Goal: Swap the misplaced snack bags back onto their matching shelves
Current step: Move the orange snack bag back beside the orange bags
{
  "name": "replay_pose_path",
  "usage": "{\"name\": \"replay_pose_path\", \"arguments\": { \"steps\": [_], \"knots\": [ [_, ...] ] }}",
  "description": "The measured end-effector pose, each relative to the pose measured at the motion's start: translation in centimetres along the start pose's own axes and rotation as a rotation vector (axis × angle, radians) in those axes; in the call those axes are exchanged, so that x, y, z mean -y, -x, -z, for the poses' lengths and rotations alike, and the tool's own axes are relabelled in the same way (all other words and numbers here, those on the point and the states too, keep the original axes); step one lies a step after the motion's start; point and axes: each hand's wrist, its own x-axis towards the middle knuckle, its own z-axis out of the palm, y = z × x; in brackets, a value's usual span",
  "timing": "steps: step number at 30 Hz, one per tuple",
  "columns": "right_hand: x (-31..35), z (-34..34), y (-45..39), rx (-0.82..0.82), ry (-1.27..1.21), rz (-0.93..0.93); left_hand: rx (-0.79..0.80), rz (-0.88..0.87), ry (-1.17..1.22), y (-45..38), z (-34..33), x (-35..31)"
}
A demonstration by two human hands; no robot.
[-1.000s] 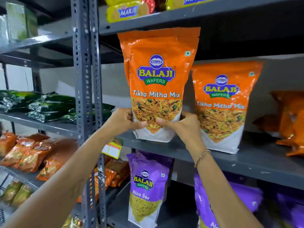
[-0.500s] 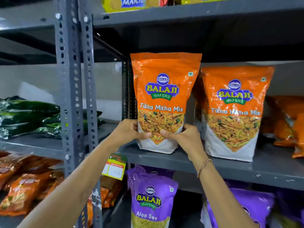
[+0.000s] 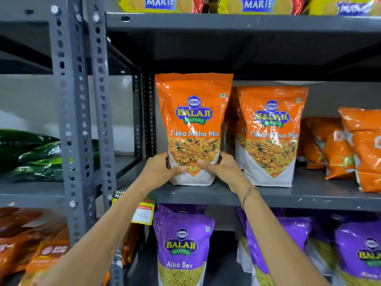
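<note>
Both hands grip the lower part of an orange Tikha Mitha Mix bag (image 3: 193, 129): the left hand (image 3: 159, 172) clasps its left edge and the right hand (image 3: 221, 170) its right, thumbs pressed on the front. The bag stands upright on the grey middle shelf (image 3: 309, 196), just left of a matching orange bag (image 3: 272, 137), with purple Aloo Sev bags (image 3: 182, 244) on the shelf below.

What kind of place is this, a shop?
Most likely a small grocery shop or its stockroom: slotted grey metal shelving, rows of Tikha Mitha Mix bags and Aloo Sev bags, and a price tag clipped on.

Bare forearms without sleeves; the right wrist wears a thin, perhaps beaded, bracelet (image 3: 248, 195).
</note>
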Motion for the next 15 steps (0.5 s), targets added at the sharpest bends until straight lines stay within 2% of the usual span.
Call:
{"name": "replay_pose_path", "arguments": {
  "steps": [4, 10, 12, 15],
  "knots": [
    [-0.3, -0.1, 0.0, -0.018, 0.071, -0.022, 0.028, -0.025, 0.032, 0.8, -0.3, -0.2],
    [1.8, -0.4, 2.1, 0.038, 0.212, -0.127, 0.06, 0.06, 0.03, 2.0, -0.5, -0.2],
    [1.8, -0.3, 3.0, 0.011, 0.252, -0.072, -0.043, 0.023, 0.008, 3.1, -0.5, -0.9],
    [1.5, -0.4, 5.0, -0.188, 0.239, 0.115, -0.345, -0.167, 0.067, 5.5, -0.8, -2.8]
  ]
}}
